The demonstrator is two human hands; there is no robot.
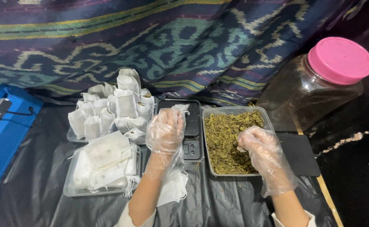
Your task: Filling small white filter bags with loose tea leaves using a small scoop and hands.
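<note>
Centre frame: gloved left hand (165,133) gripping a small white filter bag (179,110) over the black scale (191,128). Just right: gloved right hand (263,152) pinching dried green leaves (223,136) inside the clear tray (236,110).

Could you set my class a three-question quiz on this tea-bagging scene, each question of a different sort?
1. True or false: both hands wear clear plastic gloves.
2. Where is the right hand? A) in the tray of dried leaves B) on the pink-lidded jar C) on the blue device
3. What does the left hand hold above the black scale?

Key
1. True.
2. A.
3. A small white filter bag; filled bags stand in a tray to the left.
</note>
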